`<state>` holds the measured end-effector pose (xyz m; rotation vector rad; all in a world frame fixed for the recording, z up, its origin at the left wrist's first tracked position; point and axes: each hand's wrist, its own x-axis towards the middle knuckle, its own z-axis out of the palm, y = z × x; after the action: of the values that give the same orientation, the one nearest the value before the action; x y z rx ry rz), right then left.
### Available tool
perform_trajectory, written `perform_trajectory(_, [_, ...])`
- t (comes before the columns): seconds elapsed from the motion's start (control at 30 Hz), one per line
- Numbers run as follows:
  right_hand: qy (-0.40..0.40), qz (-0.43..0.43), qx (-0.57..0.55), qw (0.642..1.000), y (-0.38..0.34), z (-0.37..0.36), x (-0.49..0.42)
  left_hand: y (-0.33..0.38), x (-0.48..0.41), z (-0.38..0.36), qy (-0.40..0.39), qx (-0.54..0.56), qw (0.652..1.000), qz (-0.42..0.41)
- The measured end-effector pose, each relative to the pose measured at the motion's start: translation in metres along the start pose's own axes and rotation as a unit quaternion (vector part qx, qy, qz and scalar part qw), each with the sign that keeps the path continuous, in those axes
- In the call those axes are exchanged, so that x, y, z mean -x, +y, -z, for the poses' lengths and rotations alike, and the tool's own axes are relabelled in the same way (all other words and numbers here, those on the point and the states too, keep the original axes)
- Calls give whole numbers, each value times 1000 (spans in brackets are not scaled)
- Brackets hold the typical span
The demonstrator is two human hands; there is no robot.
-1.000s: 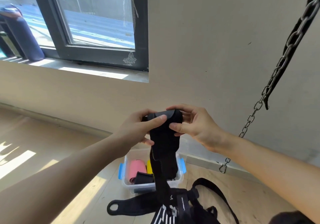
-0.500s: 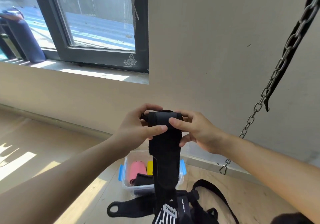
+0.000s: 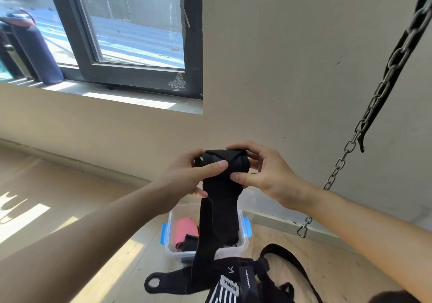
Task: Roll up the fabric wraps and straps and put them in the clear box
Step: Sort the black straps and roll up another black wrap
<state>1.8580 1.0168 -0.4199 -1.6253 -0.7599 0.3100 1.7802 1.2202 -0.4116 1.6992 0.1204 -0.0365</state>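
Wrap: half-rolled, tail hanging.
Left hand, right hand: both pinching the roll.
Risk: a loosened pinch could unwind it.

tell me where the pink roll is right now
In the head view the pink roll stands in the left part of the clear box on the floor, beside a black roll, below both hands.

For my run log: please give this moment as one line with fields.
step: rolling | left hand: on wrap | right hand: on wrap | wrap tail: hanging, unrolled | box: open, holds pink roll
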Motion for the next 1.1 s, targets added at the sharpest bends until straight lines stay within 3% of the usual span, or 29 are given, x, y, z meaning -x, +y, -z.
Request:
perform_trajectory(0.1, [1, -6, 28, 1000, 0, 1, -1, 1, 0, 0, 14, -5, 999, -28])
perform_trajectory(0.3, [-55, -109, -77, 990, -7, 0, 0, 0, 0, 1, 35, 3, 996, -85])
perform_trajectory(0.43, [-38, -103, -82, 991, -9, 1, -1, -1, 1, -2, 46, -9, 993, -108])
perform_trajectory(0.53, [-44, -96, -102, 989, -11, 2, 0, 0, 1, -1, 41, -16, 996, -79])
perform_trajectory(0.63, [-36, -81, -117, 989, -12, 2, 0, -1, 0, 2, -12, 10, 1000, -10])
perform_trajectory(0.77, [-4, -35, -60, 998, -7, 2, -1, -4, 0, 6, -73, 52, 996, 15])
perform_trajectory(0.97, [-21, -8, 4, 1000, -4, 0, 0, -1, 2, 0, -12, 25, 1000, -3])
perform_trajectory(1.1, [-50, -83, -50, 994, -7, 0, 2, 1, 2, 0, 10, 16, 999, -37])
